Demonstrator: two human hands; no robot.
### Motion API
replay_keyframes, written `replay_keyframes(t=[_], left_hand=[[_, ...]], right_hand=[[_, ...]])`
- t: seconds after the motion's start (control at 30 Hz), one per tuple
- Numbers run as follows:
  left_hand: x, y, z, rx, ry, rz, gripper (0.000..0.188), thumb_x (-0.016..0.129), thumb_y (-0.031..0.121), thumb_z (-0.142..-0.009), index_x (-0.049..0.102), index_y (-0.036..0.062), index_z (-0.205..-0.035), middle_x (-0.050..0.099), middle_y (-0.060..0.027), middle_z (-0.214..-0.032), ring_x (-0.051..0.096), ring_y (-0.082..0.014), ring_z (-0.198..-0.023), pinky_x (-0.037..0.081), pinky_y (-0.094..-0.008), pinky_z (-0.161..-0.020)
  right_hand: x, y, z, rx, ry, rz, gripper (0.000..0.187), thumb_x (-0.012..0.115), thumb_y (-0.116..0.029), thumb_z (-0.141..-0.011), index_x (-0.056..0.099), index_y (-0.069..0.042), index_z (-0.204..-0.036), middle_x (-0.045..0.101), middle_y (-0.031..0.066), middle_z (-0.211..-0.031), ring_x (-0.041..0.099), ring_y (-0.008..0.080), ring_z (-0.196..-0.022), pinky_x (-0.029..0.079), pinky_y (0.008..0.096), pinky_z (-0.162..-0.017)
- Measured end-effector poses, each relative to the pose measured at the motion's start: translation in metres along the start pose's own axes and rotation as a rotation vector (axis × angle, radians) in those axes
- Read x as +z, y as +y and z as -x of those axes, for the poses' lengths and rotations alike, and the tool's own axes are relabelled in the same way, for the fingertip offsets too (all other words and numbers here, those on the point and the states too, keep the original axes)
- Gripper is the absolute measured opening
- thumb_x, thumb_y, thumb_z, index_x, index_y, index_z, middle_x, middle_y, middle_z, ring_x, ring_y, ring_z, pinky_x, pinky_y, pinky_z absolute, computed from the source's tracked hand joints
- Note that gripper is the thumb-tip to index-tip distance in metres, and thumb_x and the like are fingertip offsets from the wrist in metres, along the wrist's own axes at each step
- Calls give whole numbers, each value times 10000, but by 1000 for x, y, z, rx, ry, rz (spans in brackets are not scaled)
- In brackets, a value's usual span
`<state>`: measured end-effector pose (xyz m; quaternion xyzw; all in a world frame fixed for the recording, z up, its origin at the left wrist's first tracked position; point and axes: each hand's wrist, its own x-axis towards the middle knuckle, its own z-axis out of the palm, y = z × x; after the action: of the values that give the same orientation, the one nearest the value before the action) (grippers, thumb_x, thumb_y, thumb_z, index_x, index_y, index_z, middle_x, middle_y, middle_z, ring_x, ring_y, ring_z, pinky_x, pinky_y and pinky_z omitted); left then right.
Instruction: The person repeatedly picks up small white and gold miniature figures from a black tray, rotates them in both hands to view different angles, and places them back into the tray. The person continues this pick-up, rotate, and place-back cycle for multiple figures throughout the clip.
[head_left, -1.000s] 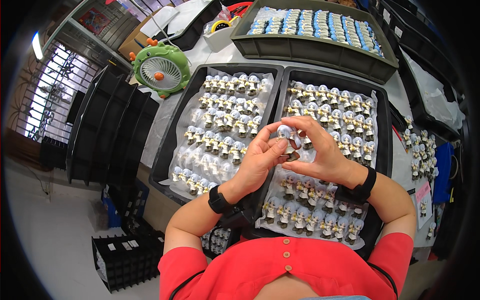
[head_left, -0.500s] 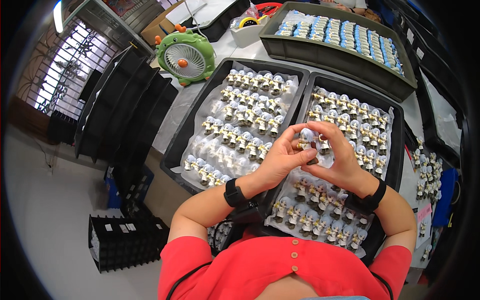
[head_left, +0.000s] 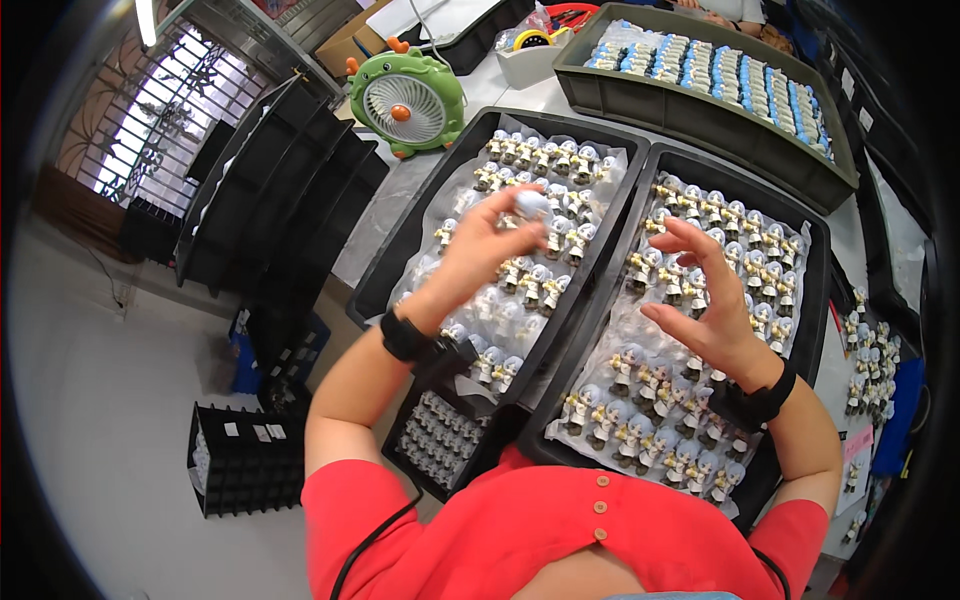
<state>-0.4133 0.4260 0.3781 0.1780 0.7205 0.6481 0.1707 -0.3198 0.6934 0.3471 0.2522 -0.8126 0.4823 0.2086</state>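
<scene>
My left hand [head_left: 478, 250] is over the left black tray [head_left: 398, 245], its thumb and fingers pinched round a small figurine [head_left: 533, 205] with pale blue-grey hair. The figurine's lower part is blurred and partly hidden by the fingers. Rows of similar figurines in white and gold stand on translucent sheeting in that tray. Above the right black tray [head_left: 822, 275], my right hand [head_left: 715, 305] is open, thumb and fingers curved apart with nothing between them. More rows of figurines [head_left: 640, 440] lie in this tray below it.
A green fan [head_left: 405, 100] stands beyond the left tray. Behind the right tray is a grey-green bin [head_left: 700, 110] of blue-and-white pieces. Loose figurines [head_left: 872, 365] lie at the right. Stacked black trays [head_left: 265, 190] rise at the left; a black crate [head_left: 245, 460] sits on the floor.
My hands have come apart from over the right tray. The left hand has carried the figurine leftward over the left tray; the right hand has let go and stays over the right tray.
</scene>
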Motion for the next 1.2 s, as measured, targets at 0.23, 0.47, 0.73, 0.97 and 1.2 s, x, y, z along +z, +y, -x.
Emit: replay_keyframes(t=[0.23,0.47,0.73,0.97,1.2], left_hand=[[-131,-70,-62,-189,456,-346,379,665,85,-809,522,24,-1154,629,-60,-913,639,-133,-719,525,-251,-590],[-144,-107,-84,-155,451,-882,400,724,168,-741,590,20,-1088,664,-160,-989,671,-224,-793,531,-347,-663],[-150,-116,-94,-352,297,-510,444,754,192,-726,612,7,-1105,676,-104,-918,649,-170,-799,499,-301,-728],[-148,-127,-94,-222,312,-800,455,719,133,-778,580,11,-1194,632,-39,-825,567,-110,-637,463,-272,-589],[-143,-119,-89,-177,354,-840,505,724,270,-752,603,31,-1181,659,-167,-980,649,-261,-875,505,-352,-777]], right_hand=[[6,-1,0,19,-14,-15,732,741,-92,-712,396,-100,-1358,595,85,-1138,565,214,-1051,436,341,-872],[3,4,0,42,2,1,715,729,-89,-724,395,-105,-1357,594,89,-1140,569,221,-1048,445,346,-869],[4,5,0,73,-5,-11,697,717,-79,-740,394,-108,-1357,599,94,-1123,581,222,-1044,454,342,-861],[3,7,-2,100,-10,3,668,705,-78,-752,403,-104,-1348,604,89,-1094,588,212,-1013,457,329,-846],[-5,15,-5,155,-68,21,566,700,-84,-756,480,-81,-1278,620,101,-1027,602,229,-964,464,334,-842]])
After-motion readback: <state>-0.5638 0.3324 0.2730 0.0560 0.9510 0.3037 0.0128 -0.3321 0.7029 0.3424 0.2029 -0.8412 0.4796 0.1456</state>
